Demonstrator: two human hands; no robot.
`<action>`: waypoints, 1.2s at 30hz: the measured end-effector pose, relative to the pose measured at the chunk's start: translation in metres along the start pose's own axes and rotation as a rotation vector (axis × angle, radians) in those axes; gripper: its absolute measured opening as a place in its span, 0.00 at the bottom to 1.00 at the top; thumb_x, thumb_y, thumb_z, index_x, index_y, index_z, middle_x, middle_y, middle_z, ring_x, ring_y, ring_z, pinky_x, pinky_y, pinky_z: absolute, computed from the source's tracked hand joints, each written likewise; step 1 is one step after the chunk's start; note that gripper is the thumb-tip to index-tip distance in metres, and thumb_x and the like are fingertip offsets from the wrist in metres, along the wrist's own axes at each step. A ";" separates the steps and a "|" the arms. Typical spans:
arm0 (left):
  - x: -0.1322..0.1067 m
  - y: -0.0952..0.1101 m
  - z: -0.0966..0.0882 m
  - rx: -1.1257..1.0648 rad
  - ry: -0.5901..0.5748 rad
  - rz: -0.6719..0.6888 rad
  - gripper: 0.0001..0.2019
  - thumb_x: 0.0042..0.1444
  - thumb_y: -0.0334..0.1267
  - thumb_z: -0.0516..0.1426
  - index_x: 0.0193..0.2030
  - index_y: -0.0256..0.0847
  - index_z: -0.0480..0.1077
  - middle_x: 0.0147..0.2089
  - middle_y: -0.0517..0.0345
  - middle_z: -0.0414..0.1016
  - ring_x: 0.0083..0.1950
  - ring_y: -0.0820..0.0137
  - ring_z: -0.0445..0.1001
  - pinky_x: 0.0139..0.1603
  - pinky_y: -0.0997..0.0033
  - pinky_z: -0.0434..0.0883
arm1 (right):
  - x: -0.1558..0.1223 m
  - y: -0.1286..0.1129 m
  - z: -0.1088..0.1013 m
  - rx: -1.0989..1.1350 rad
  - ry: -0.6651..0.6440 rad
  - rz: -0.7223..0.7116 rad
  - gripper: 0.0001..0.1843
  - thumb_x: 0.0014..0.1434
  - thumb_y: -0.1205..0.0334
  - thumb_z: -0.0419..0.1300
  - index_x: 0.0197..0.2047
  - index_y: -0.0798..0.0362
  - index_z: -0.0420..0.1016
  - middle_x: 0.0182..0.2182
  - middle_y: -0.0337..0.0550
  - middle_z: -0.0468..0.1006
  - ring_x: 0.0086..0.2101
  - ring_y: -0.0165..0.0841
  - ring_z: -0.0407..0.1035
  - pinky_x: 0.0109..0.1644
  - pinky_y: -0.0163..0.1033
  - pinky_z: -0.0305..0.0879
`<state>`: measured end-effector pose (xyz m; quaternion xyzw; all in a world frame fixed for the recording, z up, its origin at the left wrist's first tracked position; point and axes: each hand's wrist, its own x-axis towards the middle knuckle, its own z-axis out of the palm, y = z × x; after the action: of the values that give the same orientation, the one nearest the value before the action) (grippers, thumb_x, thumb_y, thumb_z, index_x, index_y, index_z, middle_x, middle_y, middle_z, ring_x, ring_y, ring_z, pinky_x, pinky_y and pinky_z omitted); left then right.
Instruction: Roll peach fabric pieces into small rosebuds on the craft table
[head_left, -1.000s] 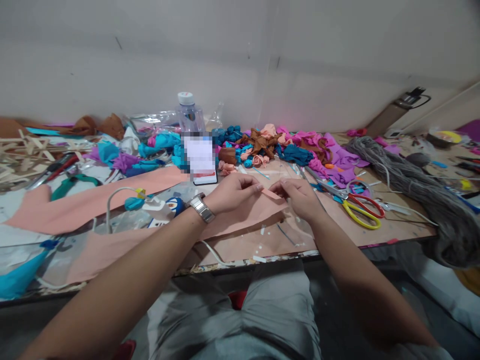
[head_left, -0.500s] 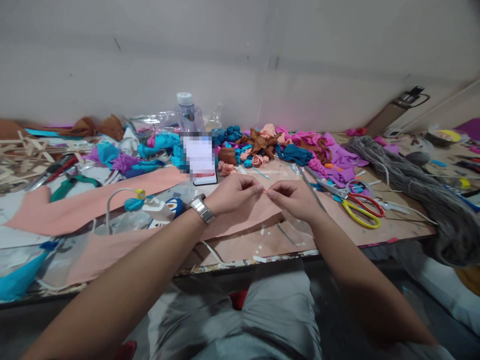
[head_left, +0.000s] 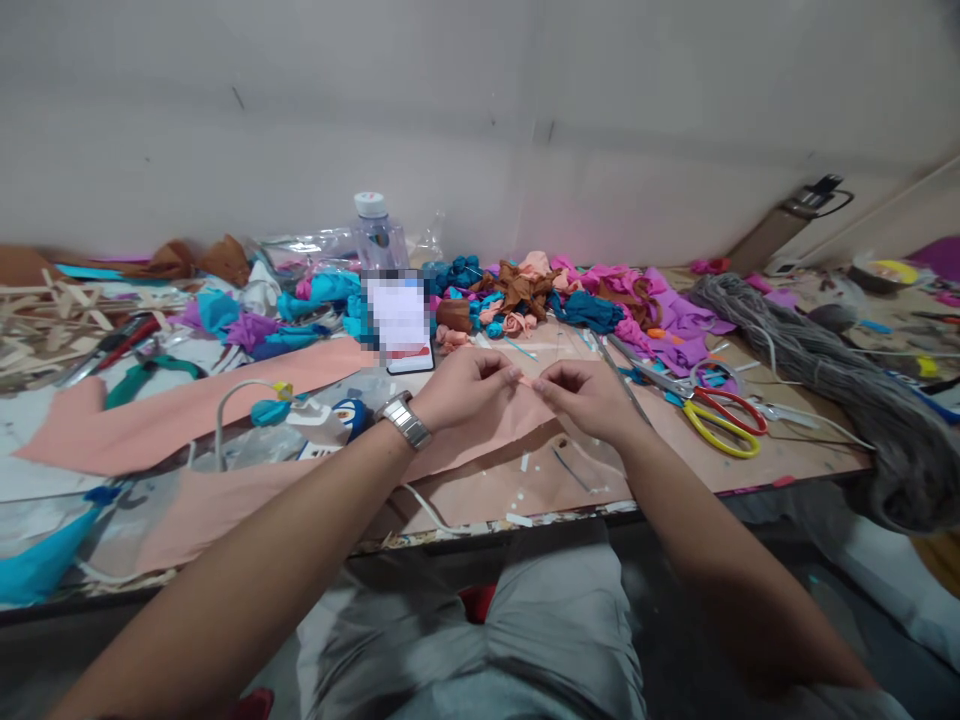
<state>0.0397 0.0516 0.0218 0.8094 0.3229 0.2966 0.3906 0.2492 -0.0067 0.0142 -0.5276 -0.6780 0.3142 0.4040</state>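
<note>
My left hand (head_left: 469,390), with a metal watch at its wrist, pinches one side of the end of a peach crepe paper strip (head_left: 480,440). Close to its right, my right hand (head_left: 585,400) pinches the same paper edge between thumb and forefinger. A small gathered bit of the paper shows between the fingertips. From there the strip hangs and spreads left over the table, passing under my left forearm. Behind my hands lie rolled peach paper roses (head_left: 519,325) in a heap of coloured crepe pieces.
A phone (head_left: 405,325) leans against a clear bottle (head_left: 375,235) behind my left hand. Red-and-yellow-handled scissors (head_left: 720,425) and a bundle of grey cord (head_left: 795,350) lie at right. At left are green-handled pliers (head_left: 150,378), a power strip (head_left: 322,420) with cables, and wooden sticks (head_left: 64,310).
Both hands stay in nearly the same place. The pinched paper between the fingertips shows slightly more, and the paper's lower edge has shifted a little. The camera view has tilted slightly.
</note>
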 end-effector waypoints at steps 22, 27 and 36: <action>-0.003 0.001 -0.014 0.098 0.226 -0.002 0.20 0.66 0.49 0.53 0.31 0.38 0.75 0.29 0.58 0.73 0.35 0.68 0.67 0.40 0.68 0.63 | 0.058 -0.026 -0.007 -0.247 -0.230 -0.223 0.15 0.64 0.52 0.60 0.33 0.54 0.79 0.26 0.40 0.75 0.27 0.30 0.65 0.30 0.35 0.56; -0.004 -0.003 -0.014 0.008 0.226 -0.017 0.18 0.65 0.49 0.54 0.34 0.38 0.76 0.34 0.56 0.77 0.37 0.68 0.71 0.40 0.70 0.65 | 0.059 -0.018 -0.001 -0.180 -0.203 -0.266 0.16 0.65 0.51 0.59 0.33 0.55 0.77 0.24 0.38 0.72 0.26 0.29 0.62 0.29 0.34 0.54; -0.007 0.002 -0.012 -0.019 0.281 -0.106 0.15 0.63 0.46 0.57 0.33 0.37 0.76 0.34 0.55 0.77 0.38 0.67 0.71 0.40 0.69 0.67 | 0.056 0.003 -0.004 -0.142 -0.204 -0.249 0.16 0.65 0.51 0.58 0.33 0.54 0.75 0.24 0.38 0.70 0.26 0.29 0.61 0.29 0.35 0.54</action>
<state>0.0276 0.0508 0.0278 0.7380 0.4140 0.3889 0.3642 0.2476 0.0483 0.0251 -0.4323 -0.7961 0.2650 0.3303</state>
